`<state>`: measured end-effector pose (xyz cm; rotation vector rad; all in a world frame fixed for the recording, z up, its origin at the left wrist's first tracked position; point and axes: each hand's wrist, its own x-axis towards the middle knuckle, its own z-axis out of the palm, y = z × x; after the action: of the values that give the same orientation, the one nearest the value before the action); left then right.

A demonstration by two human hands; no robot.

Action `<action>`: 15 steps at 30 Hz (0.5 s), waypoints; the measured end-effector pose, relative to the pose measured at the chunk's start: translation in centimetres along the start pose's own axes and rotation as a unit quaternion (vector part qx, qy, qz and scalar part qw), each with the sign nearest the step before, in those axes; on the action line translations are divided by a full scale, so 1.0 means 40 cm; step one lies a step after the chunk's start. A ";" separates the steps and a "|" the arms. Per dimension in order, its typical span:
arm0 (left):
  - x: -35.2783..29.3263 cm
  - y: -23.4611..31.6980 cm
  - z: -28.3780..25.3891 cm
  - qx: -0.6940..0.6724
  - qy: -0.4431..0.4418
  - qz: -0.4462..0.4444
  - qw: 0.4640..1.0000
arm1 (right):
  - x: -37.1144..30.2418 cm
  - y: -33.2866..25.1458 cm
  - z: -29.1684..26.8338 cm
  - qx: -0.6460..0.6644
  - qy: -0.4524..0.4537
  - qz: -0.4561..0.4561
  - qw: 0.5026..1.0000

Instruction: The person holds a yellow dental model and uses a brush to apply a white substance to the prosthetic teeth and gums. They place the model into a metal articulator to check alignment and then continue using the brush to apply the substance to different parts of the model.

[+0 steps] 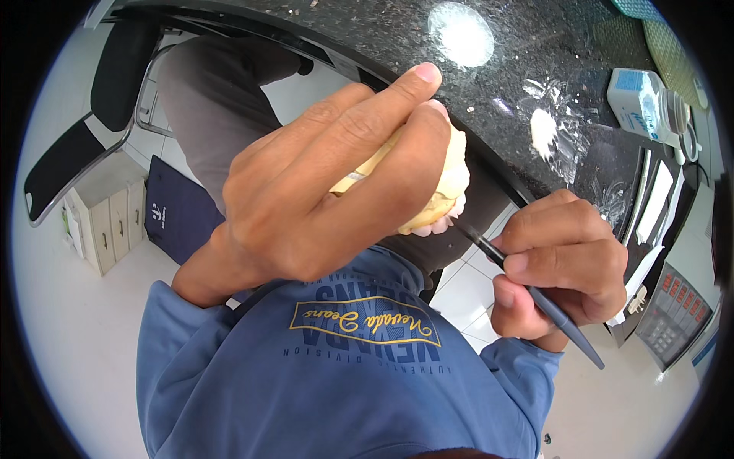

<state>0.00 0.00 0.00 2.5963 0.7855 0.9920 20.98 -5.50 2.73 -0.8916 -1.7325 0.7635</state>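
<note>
Here, one left hand (321,183) has its fingers clamped round one yellow dental cast (440,191), near the counter (382,38). The right hand (562,264) pinches one dark tool (535,294), tip touching the cast. One white bottle (646,103) lies far right.

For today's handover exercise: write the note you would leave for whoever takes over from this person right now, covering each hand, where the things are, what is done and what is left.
Left hand: closed in a full grip around the yellowish dental cast, held up in front of the chest, teeth facing the right hand.
Right hand: pen grip on a thin dark hand tool, its tip at the white teeth on the cast's lower edge.
Nearby: black speckled counter with white powder smears and a white bottle lying at its right end.
Done: cast picked up, tool brought to the teeth.
Left: how far the tool work has got cannot be told; cast and tool are not yet set down.
</note>
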 end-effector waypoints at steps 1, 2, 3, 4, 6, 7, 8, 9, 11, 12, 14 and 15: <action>0.000 0.000 0.002 0.006 0.007 0.001 1.000 | 0.002 0.000 0.000 -0.005 -0.007 0.000 1.000; 0.001 0.001 0.000 0.011 0.008 0.002 1.000 | 0.002 0.001 0.001 -0.005 -0.009 -0.001 1.000; 0.002 0.002 0.001 0.012 0.013 0.002 1.000 | 0.004 -0.001 0.000 -0.009 -0.013 -0.001 1.000; 0.005 0.005 -0.003 0.006 0.009 -0.002 1.000 | 0.005 -0.001 -0.001 -0.012 -0.020 0.001 1.000; 0.007 0.006 -0.007 0.000 0.006 -0.007 1.000 | 0.004 -0.003 0.001 -0.015 -0.027 0.004 1.000; 0.006 0.006 -0.008 0.006 0.003 -0.004 1.000 | 0.000 -0.005 0.004 -0.011 -0.003 0.004 1.000; 0.008 0.007 -0.009 0.009 0.001 -0.003 1.000 | -0.001 -0.004 0.004 -0.009 0.008 0.005 1.000; 0.009 0.008 -0.011 0.012 0.000 -0.001 1.000 | -0.003 -0.005 0.003 -0.007 0.019 0.005 1.000; 0.015 0.015 -0.015 0.012 -0.003 -0.010 1.000 | -0.005 -0.005 -0.003 -0.007 0.020 0.000 1.000; 0.018 0.018 -0.016 0.013 -0.004 -0.013 1.000 | -0.007 -0.004 -0.004 -0.006 0.020 -0.002 1.000; 0.021 0.021 -0.019 0.031 -0.006 -0.010 0.999 | -0.012 -0.007 0.000 -0.017 0.015 0.005 1.000; 0.023 0.023 -0.020 0.036 -0.008 -0.008 0.999 | -0.014 -0.007 0.002 -0.021 0.014 0.008 1.000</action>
<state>0.41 -0.20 1.47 2.6503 0.8513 0.9557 20.98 -6.13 2.68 -0.9426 -1.7243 0.7241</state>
